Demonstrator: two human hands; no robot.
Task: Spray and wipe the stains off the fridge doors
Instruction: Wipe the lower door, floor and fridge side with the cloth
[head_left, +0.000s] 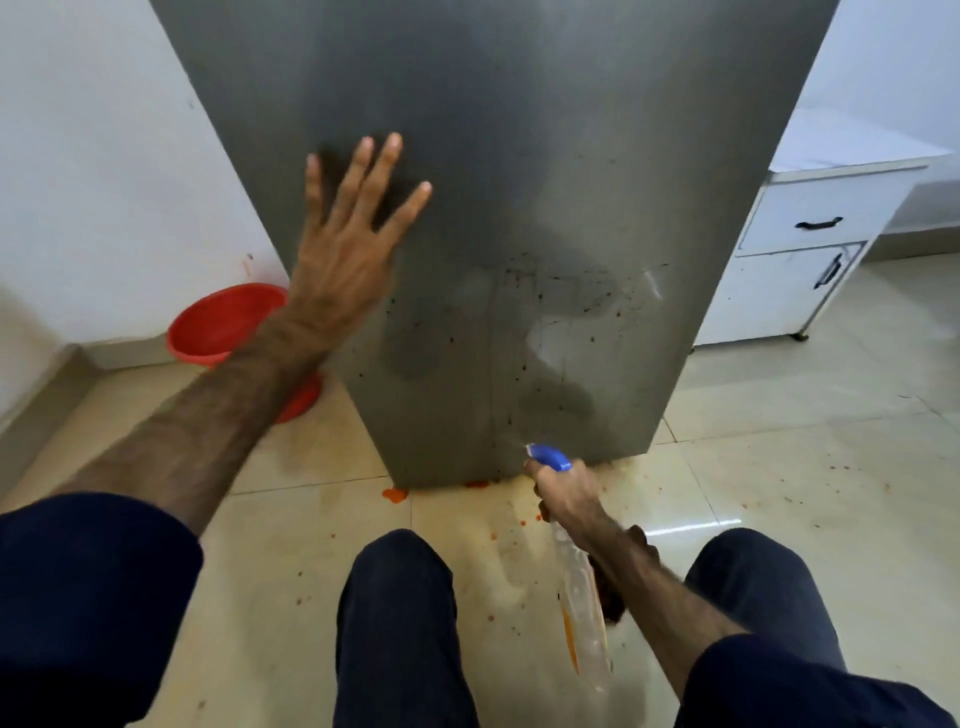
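Floor (779, 467): pale glossy tiles, a window glare streak at right; orange-brown smears and red specks spread in front of the fridge, with an orange blob at the fridge's lower left corner.
Walls: white, with a low ledge along the left side.
Fridge door (519, 156): grey brushed metal, fills the upper centre of the head view and reaches down to the floor.
Stains (561, 291): dark red specks and thin runs scattered over the lower half of the door, beside paler wet-looking patches.
Cabinet (810, 249): white, to the right of the fridge, one drawer above one door, both with black handles.
Basin (218, 322): red plastic, on the floor left of the fridge against the wall, partly hidden by the left forearm.
Left hand (348, 244): fingers straight and spread, flat against the door above the stained zone; grip released.
Right hand (566, 493): low, near the door's bottom edge; grip grasping the spray bottle's neck.
Spray bottle (584, 613): clear body, blue nozzle aimed at the lower door, just beside it.
Knees: dark trousers, at the bottom edge.
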